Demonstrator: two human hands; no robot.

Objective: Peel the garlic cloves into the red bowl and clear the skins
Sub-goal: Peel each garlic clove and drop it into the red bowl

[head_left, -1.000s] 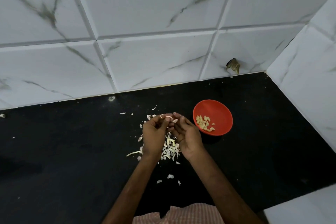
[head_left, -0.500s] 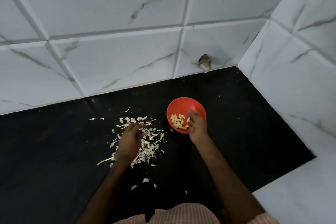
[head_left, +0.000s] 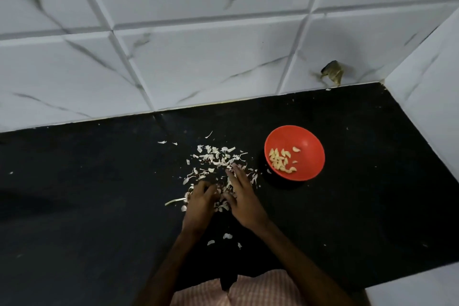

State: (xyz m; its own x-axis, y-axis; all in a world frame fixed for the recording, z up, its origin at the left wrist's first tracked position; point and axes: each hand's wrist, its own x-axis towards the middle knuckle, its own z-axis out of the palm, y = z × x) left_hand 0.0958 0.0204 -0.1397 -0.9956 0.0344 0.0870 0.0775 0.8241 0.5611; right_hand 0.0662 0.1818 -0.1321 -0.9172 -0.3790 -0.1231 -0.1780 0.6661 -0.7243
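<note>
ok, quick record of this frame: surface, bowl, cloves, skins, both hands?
counter: black, tiled wall behind
bowl: red, upright, on the counter
cloves: peeled, inside the bowl
skins: scattered on the counter, left of the bowl
left hand: on the skins, fingers bent, grip unclear
right hand: fingers straight, resting on the skins

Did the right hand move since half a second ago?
Yes. The right hand has left the red bowl, where it was before, and now lies with fingers straight on the garlic skins to the bowl's left.
</note>
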